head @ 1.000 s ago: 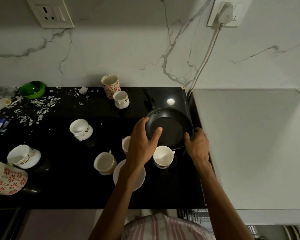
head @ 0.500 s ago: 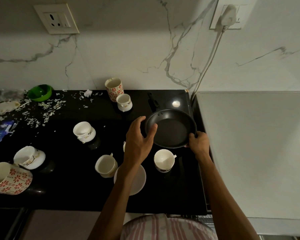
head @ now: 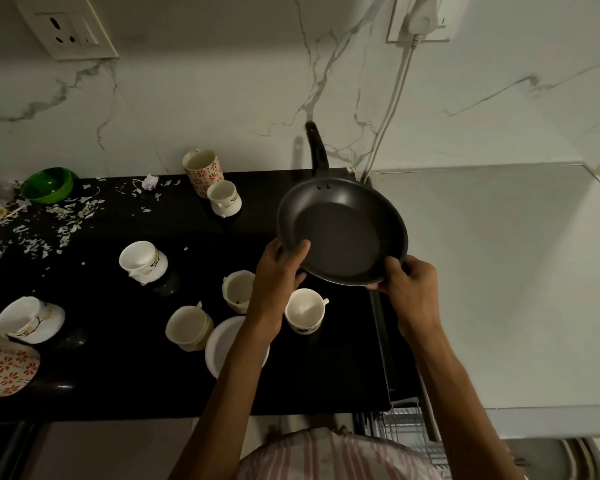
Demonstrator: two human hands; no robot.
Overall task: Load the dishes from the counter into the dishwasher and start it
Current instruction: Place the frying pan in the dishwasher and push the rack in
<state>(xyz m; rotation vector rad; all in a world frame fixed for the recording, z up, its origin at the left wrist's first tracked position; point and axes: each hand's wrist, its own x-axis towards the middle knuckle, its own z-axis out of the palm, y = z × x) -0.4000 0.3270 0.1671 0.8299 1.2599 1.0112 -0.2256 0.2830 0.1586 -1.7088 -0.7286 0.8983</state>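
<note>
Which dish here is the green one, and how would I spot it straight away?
Start at the black counter and follow it to its far left corner against the marble wall. There, beside scattered white scraps, sits the green bowl. It is the only green dish; everything nearby is a white or red-flowered cup.

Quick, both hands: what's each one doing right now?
Left hand: grips the near-left rim of the frying pan, thumb inside.
Right hand: grips the pan's near-right rim.
</note>
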